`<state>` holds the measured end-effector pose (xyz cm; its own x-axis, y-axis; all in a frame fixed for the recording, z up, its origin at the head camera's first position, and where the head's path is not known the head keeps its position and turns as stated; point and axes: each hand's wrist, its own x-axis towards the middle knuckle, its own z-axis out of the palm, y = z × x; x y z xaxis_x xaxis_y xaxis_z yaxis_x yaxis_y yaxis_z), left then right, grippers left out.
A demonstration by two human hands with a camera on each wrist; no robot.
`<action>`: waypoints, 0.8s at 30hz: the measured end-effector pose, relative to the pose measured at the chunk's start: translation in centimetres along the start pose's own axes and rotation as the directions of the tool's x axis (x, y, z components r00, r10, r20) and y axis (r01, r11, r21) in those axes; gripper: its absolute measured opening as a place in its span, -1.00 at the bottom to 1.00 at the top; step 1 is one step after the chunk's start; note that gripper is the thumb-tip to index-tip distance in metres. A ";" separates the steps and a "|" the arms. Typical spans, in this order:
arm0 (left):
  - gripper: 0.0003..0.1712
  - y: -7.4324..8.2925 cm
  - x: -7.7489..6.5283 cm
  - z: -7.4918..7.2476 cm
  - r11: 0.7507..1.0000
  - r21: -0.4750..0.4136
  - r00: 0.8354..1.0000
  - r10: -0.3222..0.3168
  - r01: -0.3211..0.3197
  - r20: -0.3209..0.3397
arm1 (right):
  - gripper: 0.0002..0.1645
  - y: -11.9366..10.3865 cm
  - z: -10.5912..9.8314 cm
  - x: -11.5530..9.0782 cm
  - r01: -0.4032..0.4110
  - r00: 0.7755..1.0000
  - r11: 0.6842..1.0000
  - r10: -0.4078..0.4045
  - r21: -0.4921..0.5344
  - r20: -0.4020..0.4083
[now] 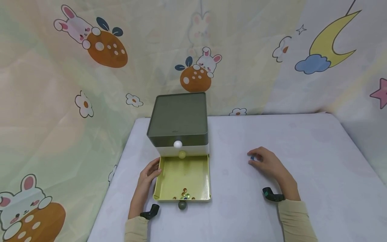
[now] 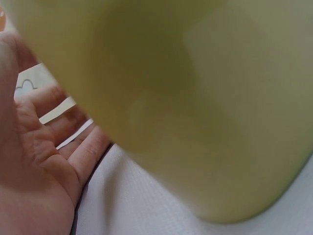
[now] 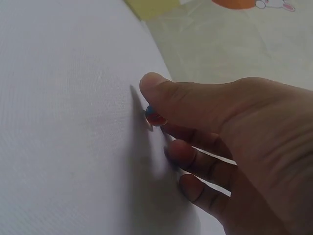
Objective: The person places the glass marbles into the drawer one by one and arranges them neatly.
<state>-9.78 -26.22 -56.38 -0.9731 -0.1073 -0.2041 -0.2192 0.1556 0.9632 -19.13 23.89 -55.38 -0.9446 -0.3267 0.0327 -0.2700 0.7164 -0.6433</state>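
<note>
My right hand (image 1: 267,163) is over the table to the right of the drawer. Its thumb and fingers pinch a small glass marble (image 3: 155,116), blue and reddish in the right wrist view, partly covered by the thumb. The yellow-green drawer (image 1: 182,174) stands pulled out of a small cabinet (image 1: 181,116) with a dark green top. Several tiny amber and green marbles (image 1: 185,194) lie near its front wall. At the drawer's left side, my left hand (image 1: 148,175) touches the outer wall with loosely extended fingers. The drawer wall fills most of the left wrist view.
A white knob (image 1: 177,144) and a yellow-green knob (image 1: 182,154) sit on the cabinet front, and a dark knob (image 1: 182,205) on the pulled-out drawer. White cloth covers the table (image 1: 235,208). A printed curtain (image 1: 242,67) hangs behind and at the sides.
</note>
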 end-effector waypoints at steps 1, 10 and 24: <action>-0.39 0.0 0.0 0.0 1.000 -0.001 1.000 0.001 -0.001 -0.001 | -0.67 0.0 0.0 0.0 0.000 1.000 1.000 0.000 -0.004 0.002; -0.39 0.0 0.0 0.0 1.000 0.007 1.000 0.001 -0.001 -0.009 | -0.75 -0.4 0.0 0.1 -0.011 1.000 0.999 0.011 -0.032 0.010; -0.39 0.1 0.0 0.0 1.000 0.006 1.000 0.009 -0.009 -0.003 | -0.82 -0.8 0.0 0.1 -0.027 1.000 0.999 0.027 -0.021 0.009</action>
<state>-9.83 -26.22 -56.33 -0.9747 -0.1086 -0.1952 -0.2111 0.1629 0.9638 -19.02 23.27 -54.88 -0.9499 -0.3123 0.0083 -0.2481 0.7377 -0.6279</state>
